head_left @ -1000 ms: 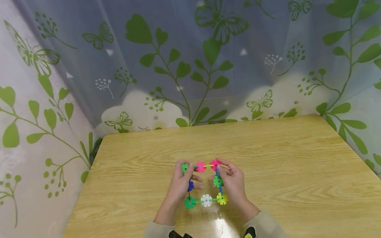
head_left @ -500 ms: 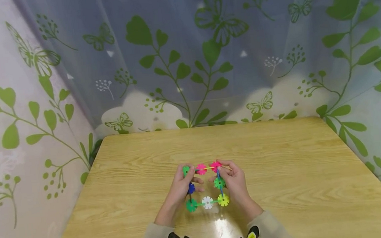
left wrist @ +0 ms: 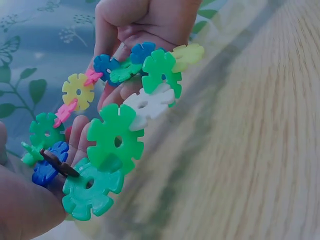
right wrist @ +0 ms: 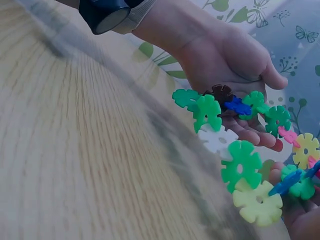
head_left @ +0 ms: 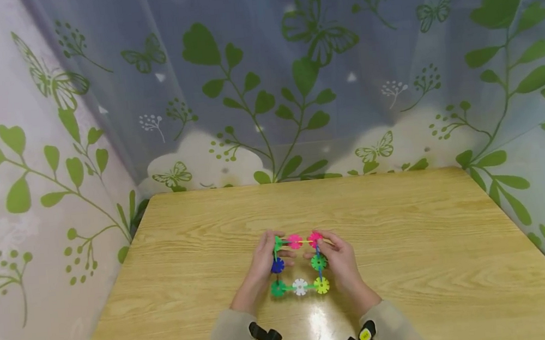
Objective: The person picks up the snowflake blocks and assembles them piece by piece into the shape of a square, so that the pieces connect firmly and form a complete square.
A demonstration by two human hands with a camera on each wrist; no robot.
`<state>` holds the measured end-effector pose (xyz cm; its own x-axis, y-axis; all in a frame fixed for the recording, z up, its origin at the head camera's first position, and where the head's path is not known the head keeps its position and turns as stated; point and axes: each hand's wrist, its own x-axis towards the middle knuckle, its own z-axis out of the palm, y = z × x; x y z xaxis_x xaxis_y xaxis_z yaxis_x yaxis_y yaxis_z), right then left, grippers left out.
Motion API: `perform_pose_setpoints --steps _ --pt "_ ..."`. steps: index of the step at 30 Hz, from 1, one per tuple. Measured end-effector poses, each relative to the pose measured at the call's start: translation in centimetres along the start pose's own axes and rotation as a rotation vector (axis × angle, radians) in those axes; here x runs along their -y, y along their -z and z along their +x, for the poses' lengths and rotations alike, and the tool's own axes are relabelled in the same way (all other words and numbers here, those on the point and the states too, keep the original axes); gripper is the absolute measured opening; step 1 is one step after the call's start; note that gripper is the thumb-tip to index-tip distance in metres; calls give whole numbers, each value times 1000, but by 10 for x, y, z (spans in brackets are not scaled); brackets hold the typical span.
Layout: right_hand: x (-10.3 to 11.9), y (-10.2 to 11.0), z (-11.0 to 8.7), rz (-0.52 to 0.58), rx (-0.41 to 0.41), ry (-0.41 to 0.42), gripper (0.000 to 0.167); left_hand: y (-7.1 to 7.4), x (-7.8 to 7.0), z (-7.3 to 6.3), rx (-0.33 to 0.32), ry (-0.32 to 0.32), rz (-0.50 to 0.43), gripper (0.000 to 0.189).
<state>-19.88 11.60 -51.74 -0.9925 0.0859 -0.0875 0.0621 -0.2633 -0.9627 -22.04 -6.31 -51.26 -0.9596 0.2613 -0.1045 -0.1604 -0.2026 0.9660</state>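
A square ring of interlocking plastic snowflake discs (head_left: pixel 300 286) is held up above the table between both hands. Flat discs in green, pink, white, yellow and blue are joined by others set edge-on. At its right side, my right hand (head_left: pixel 342 259) pinches the far pink corner disc (head_left: pixel 315 239) between thumb and fingers. My left hand (head_left: pixel 263 258) supports the left side, by the blue disc (head_left: pixel 277 265). In the right wrist view the left hand's fingers (right wrist: pixel 252 136) lie fairly straight beneath the ring, its thumb standing away. The dark green corner disc (left wrist: pixel 93 190) looks largest in the left wrist view.
A wood-grain table (head_left: pixel 184 227) spreads beneath the hands. Curtains printed with leaves and butterflies (head_left: pixel 267 110) enclose its back and sides. Each wrist, in a pale sleeve, carries a black camera mount (head_left: pixel 266 336).
The left thumb has come off the far green corner disc, which the left hand had been pinching. That hand sits slightly further right. The right hand keeps its pinch on the ring.
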Motion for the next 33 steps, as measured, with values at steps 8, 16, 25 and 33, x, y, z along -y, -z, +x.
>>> perform_pose_setpoints --steps 8,16,25,33 --pt "-6 6 11 -80 -26 -21 32 0 12 12 -8 -37 38 75" --pt "-10 8 19 -186 -91 -22 30 0 19 21 -53 -33 96 77" --pt "-13 10 25 -244 -121 14 30 3 25 31 -119 -74 200 77" --pt "-18 16 30 -208 -82 41 31 10 28 36 -116 -74 181 80"
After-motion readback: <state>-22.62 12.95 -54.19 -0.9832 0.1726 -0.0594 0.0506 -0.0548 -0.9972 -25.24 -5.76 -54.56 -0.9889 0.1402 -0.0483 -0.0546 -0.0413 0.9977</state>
